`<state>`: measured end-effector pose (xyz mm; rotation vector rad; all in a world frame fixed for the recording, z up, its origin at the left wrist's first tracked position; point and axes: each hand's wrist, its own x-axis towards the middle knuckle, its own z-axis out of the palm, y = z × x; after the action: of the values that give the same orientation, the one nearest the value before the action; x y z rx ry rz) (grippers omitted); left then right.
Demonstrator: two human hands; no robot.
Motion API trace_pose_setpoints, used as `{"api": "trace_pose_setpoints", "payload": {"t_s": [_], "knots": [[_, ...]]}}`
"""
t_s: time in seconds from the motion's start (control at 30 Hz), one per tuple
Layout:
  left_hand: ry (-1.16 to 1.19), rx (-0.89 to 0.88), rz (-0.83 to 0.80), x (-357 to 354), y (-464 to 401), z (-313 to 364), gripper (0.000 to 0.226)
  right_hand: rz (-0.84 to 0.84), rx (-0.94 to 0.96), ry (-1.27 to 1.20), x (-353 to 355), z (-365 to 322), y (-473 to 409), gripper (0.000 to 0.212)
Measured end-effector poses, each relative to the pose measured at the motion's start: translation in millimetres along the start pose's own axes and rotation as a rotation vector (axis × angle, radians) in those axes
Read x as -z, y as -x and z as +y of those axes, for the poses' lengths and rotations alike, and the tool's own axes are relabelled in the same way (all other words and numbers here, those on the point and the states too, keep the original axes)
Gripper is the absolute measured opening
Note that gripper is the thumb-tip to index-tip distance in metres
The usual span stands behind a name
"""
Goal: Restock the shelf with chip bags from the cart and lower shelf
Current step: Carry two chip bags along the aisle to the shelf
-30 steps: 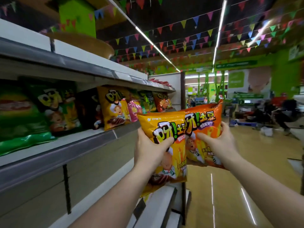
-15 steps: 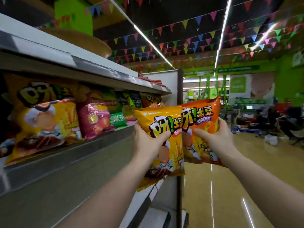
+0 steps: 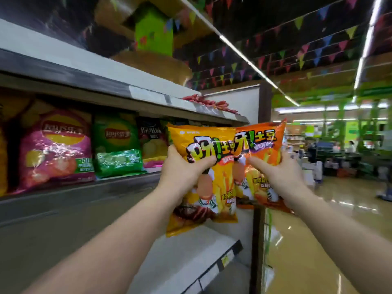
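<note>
Chip bags held aloft near the shelf's far end — the left hand (image 3: 186,172) grips a yellow bag (image 3: 203,179), the right hand (image 3: 275,172) an orange bag (image 3: 261,149). Since a second ago the stocked shelf (image 3: 127,183) on the left has slid past — the person seems to be seeking a gap.

You have carried both bags further along the shelf (image 3: 118,183). The yellow bag (image 3: 203,166) in your left hand (image 3: 182,172) and the orange bag (image 3: 262,149) in your right hand (image 3: 275,172) now stand before the far end of the shelf. Beside them, the pink bag (image 3: 56,151) and the green bag (image 3: 117,145) are closer to you than a second ago. The yellow bags passed out of sight at the left.
</note>
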<state>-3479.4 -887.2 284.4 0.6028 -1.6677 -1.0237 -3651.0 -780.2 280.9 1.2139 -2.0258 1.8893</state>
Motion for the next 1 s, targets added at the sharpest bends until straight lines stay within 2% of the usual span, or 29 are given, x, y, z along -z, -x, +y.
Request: {"api": "trace_pose_setpoints", "payload": {"t_s": [0.1,0.2,0.23,0.33,0.43,0.5,0.6,0.67,0.73,0.8,0.9,1.0], "knots": [[0.004,0.063,0.047,-15.5,-14.4,13.8,0.059,-0.069,0.009,-0.032,2.0,11.0,-35.5,0.053],[-0.012,0.144,0.131,-20.9,-31.4,20.9,0.043,-0.159,-0.017,-0.095,-4.1,16.3,-65.1,0.043],[-0.006,0.170,0.149,-20.0,-38.4,21.3,0.042,-0.188,-0.024,-0.129,-8.7,17.9,-73.8,0.046],[-0.045,0.249,0.196,-12.0,-59.3,22.7,0.058,-0.289,-0.088,-0.235,-27.3,23.3,-96.7,0.052],[-0.075,0.302,0.260,1.1,-84.3,18.7,0.059,-0.399,-0.122,-0.336,-45.7,24.3,-114.8,0.030],[-0.088,0.322,0.242,9.0,-99.4,13.9,0.064,-0.434,-0.140,-0.383,-60.0,26.5,-126.1,0.023],[-0.082,0.358,0.232,19.2,-121.2,7.5,0.071,-0.493,-0.175,-0.429,-84.8,28.2,-145.6,0.030],[-0.106,0.343,0.241,24.3,-134.7,5.5,0.053,-0.549,-0.204,-0.414,-98.3,28.7,-160.3,0.038],[-0.142,0.354,0.270,28.1,-147.0,4.9,0.037,-0.587,-0.214,-0.418,-107.6,28.0,-172.5,0.036],[-0.150,0.371,0.279,34.7,-156.6,3.3,0.038,-0.642,-0.213,-0.430,-117.0,28.1,-182.7,0.034],[-0.175,0.406,0.291,37.7,-163.8,3.6,0.038,-0.742,-0.200,-0.411,-133.7,30.4,-196.2,0.042],[-0.164,0.409,0.343,36.0,-166.3,5.1,0.027,-0.818,-0.196,-0.385,-146.2,30.3,-210.3,0.037]]}}
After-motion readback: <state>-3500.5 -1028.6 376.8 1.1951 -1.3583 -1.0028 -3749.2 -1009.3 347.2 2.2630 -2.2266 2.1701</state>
